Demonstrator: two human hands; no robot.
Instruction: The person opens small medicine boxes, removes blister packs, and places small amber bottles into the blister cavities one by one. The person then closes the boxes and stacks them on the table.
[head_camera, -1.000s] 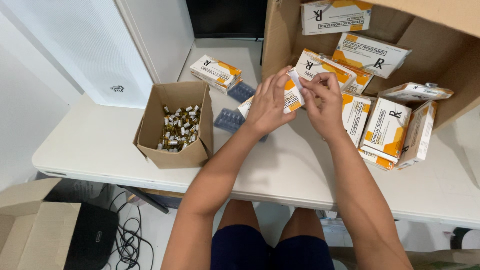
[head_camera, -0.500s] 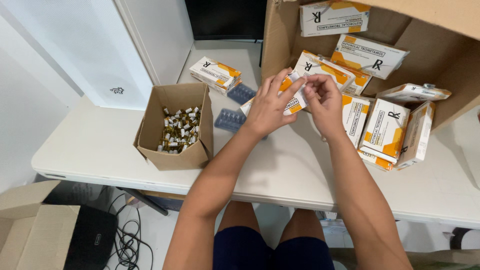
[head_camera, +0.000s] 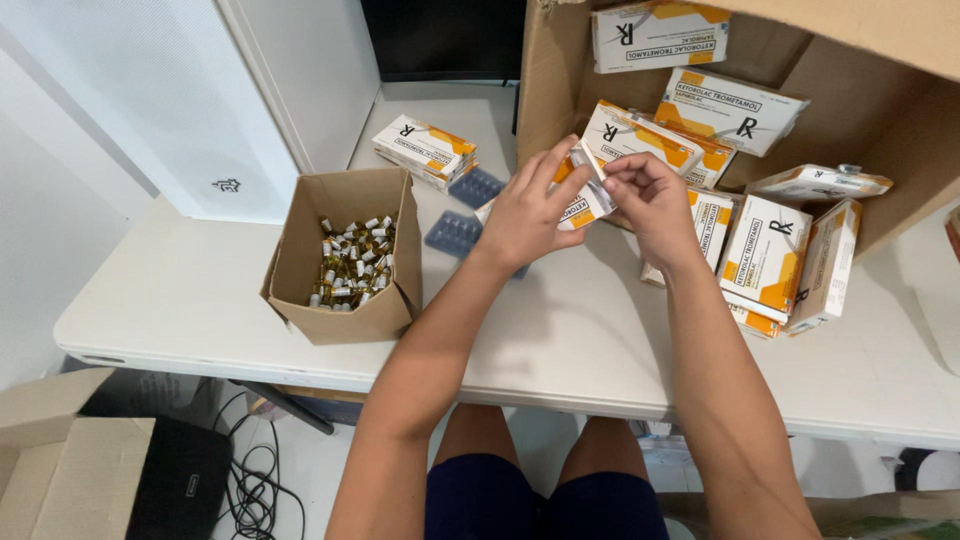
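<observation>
Fingers of both hands close on one small white-and-orange medicine carton (head_camera: 578, 203), held just above the white table (head_camera: 600, 340). Left hand (head_camera: 525, 215) wraps the carton's body from the near side, thumb and fingers curled round it; right hand (head_camera: 650, 200) pinches the carton's white end flap (head_camera: 590, 162) between thumb and forefinger, the other fingers bent loosely. The flap stands up, folded back from the carton's end. What is inside the carton cannot be told.

Just beyond the left fingers, partly under the hand, lie two dark blue plastic blister trays (head_camera: 455, 232) on the table. Farther that way sits another white-and-orange carton (head_camera: 425, 150), flat near the wall. To the left of the left hand, well apart, stands a small open cardboard box (head_camera: 300, 250) filled with little amber glass ampoules (head_camera: 350, 265).

Beyond and to the right of the right fingers, a large cardboard box (head_camera: 880, 130) lies on its side, opening toward the person, with more of the same cartons spilling out; several stand or lean in a pile (head_camera: 765, 255) on the table just beside the right wrist.
</observation>
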